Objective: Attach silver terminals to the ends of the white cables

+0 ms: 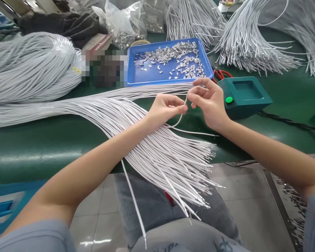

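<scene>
My left hand [170, 106] pinches one white wire [179, 120] close to its end, in front of the blue tray. Touching the tip of that same wire from the right, my right hand [207, 99] has its thumb and index finger closed on it; whatever small part sits between the fingertips is too small to tell. A large bundle of white wires [147, 147] fans out under my left forearm, its stripped ends hanging over the table's front edge. The blue tray [169, 82] holds scattered small metal pieces [173, 52].
A green device [246, 96] with a bright green button stands right of my right hand, black cables behind it. Coiled grey wire [31, 66] lies at the left. Bags of metal pieces [123, 35] and more wire bundles [252, 45] stand at the back.
</scene>
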A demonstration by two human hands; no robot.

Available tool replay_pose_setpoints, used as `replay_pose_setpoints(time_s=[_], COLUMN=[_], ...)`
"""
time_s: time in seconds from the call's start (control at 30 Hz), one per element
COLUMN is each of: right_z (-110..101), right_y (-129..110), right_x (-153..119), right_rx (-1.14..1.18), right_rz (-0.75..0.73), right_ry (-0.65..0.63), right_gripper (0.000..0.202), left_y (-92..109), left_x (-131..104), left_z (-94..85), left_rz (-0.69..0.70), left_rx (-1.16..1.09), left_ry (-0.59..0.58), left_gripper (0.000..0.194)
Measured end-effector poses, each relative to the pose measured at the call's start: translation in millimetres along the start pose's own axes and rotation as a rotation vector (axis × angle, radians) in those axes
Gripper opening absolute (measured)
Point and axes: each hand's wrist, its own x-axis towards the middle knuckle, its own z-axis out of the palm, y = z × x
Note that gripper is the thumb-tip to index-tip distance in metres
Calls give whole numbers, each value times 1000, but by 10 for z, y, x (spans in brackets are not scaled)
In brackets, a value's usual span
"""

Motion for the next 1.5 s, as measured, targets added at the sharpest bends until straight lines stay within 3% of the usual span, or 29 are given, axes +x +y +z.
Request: replay_pose_setpoints(time_s=[0.43,0.8,0.97,1.13,1.5], right_z=[0,13,-15,-50,-3], right_y=[11,-30,39,93,12], right_x=[-4,-30,-17,4,-51], right_rx=[95,-32,-113,-189,-217], right_rz=[-17,-31,-111,-213,-214], right_ry=[3,-34,-43,-34,-86], right_gripper=[21,22,19,22,26], left_y=[1,-17,28,67,36], left_x=[-4,-26,-37,-39,-34], left_z=[-11,26,6,-18,-16], left_rz=[-15,57,-34,-142,-121], left_rx=[22,-25,-126,-161,-192], left_ry=[19,6,46,-21,-155], left_gripper=[31,33,32,30,26])
